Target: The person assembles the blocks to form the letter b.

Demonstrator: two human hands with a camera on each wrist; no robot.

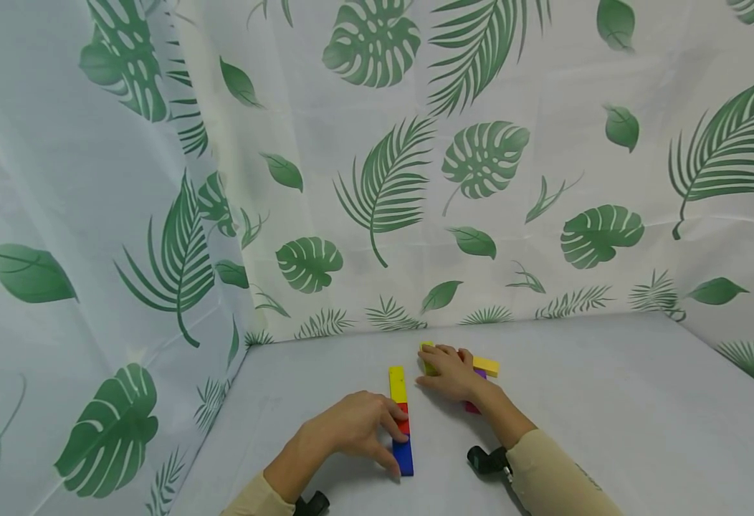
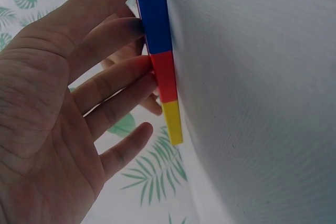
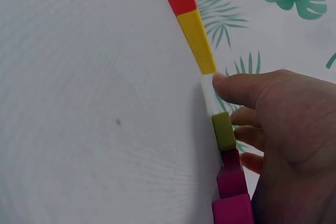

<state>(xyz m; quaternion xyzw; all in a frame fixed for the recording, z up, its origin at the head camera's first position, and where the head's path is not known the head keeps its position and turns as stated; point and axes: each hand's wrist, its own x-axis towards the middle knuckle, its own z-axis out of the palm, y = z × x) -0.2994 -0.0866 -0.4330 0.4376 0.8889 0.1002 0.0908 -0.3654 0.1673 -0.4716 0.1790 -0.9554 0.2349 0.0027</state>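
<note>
A yellow block (image 1: 398, 385), a red block (image 1: 403, 426) and a blue block (image 1: 403, 459) lie end to end in a straight row. My left hand (image 1: 359, 424) is at the row's left side, its fingers spread and loosely bent. In the left wrist view, fingertips (image 2: 137, 27) touch or nearly touch the blue and red blocks. My right hand (image 1: 451, 374) reaches over a group of blocks farther back. A yellow-green block (image 3: 224, 131) lies by its fingers, with the thumb apart from it. Magenta blocks (image 3: 231, 183) sit beyond, partly hidden by the hand in the head view.
A yellow-orange block (image 1: 485, 366) and a purple block (image 1: 480, 373) show right of the right hand. The white table (image 1: 325, 373) meets leaf-patterned cloth (image 1: 480, 272) at the back and left. Dark devices (image 1: 487, 461) are at both wrists.
</note>
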